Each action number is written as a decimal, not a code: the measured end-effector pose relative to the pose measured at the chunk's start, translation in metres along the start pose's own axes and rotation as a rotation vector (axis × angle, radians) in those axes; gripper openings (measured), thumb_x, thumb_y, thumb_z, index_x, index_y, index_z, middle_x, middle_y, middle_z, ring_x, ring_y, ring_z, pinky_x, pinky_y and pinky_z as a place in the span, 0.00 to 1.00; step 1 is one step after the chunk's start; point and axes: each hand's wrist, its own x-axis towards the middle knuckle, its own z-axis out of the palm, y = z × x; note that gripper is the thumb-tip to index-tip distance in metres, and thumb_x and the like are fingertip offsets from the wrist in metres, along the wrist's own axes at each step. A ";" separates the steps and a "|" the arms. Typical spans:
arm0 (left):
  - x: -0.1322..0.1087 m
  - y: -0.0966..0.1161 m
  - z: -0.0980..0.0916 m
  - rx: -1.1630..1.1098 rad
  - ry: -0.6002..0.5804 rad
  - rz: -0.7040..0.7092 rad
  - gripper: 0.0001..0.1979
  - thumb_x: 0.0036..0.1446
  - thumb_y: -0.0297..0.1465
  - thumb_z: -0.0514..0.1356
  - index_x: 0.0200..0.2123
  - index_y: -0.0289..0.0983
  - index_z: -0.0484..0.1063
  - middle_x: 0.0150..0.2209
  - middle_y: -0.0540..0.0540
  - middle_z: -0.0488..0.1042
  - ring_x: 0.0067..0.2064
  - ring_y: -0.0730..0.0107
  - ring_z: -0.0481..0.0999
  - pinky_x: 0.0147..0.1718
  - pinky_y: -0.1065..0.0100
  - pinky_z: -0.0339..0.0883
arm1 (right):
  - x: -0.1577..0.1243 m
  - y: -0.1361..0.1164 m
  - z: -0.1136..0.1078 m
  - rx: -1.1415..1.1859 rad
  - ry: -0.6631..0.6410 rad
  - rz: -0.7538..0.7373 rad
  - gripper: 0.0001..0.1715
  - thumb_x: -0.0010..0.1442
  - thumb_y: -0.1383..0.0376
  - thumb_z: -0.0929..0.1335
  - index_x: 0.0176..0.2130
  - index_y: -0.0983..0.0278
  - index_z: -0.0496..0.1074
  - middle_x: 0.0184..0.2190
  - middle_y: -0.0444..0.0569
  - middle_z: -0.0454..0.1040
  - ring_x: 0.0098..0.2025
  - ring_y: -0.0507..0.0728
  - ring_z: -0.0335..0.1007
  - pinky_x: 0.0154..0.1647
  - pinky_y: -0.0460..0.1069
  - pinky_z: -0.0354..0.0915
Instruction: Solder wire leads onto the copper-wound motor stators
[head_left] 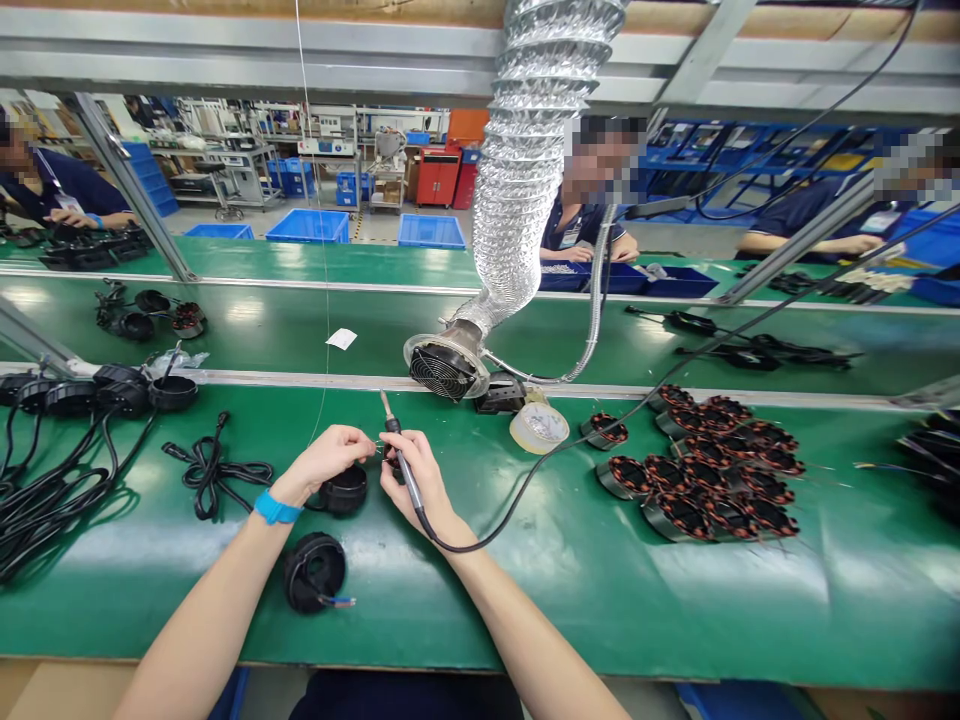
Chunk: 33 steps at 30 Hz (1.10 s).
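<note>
My right hand [412, 472] is closed around a soldering iron [407, 475], its tip pointing up and away; a small dark part sits at the fingertips. My left hand [335, 458], with a blue band at the wrist, pinches thin wires just left of that part. A black round housing [345, 492] stands under and beside my left hand. Nearer the front edge lies another black housing [315, 572] with coloured wire ends. A thin strand [327, 300] hangs down towards my left hand.
Wound stators [720, 470] cluster at the right. Black cables [67, 490] and a tied cable [217, 465] lie left. A fume fan [448, 370] on a foil duct [525, 150] and a round tub [538, 428] stand ahead. People work across the bench.
</note>
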 end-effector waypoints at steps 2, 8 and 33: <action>-0.001 0.001 0.000 -0.004 0.000 -0.004 0.14 0.47 0.40 0.61 0.24 0.34 0.70 0.22 0.52 0.65 0.22 0.77 0.55 0.21 0.72 0.45 | -0.001 0.002 -0.002 0.015 0.015 0.023 0.25 0.59 0.74 0.64 0.54 0.58 0.67 0.42 0.48 0.64 0.38 0.51 0.71 0.46 0.49 0.70; -0.001 0.000 0.001 -0.001 0.002 -0.021 0.14 0.47 0.41 0.61 0.24 0.34 0.71 0.22 0.52 0.65 0.21 0.78 0.54 0.21 0.71 0.45 | -0.001 0.010 0.004 0.009 0.106 0.078 0.22 0.60 0.73 0.64 0.52 0.58 0.68 0.41 0.48 0.64 0.37 0.51 0.71 0.46 0.49 0.70; 0.006 -0.011 0.002 0.026 0.071 0.014 0.18 0.45 0.45 0.62 0.24 0.34 0.72 0.21 0.51 0.67 0.25 0.73 0.61 0.26 0.70 0.53 | -0.010 0.014 0.002 -0.147 0.165 0.170 0.30 0.55 0.64 0.74 0.56 0.58 0.67 0.47 0.53 0.70 0.48 0.60 0.71 0.52 0.56 0.68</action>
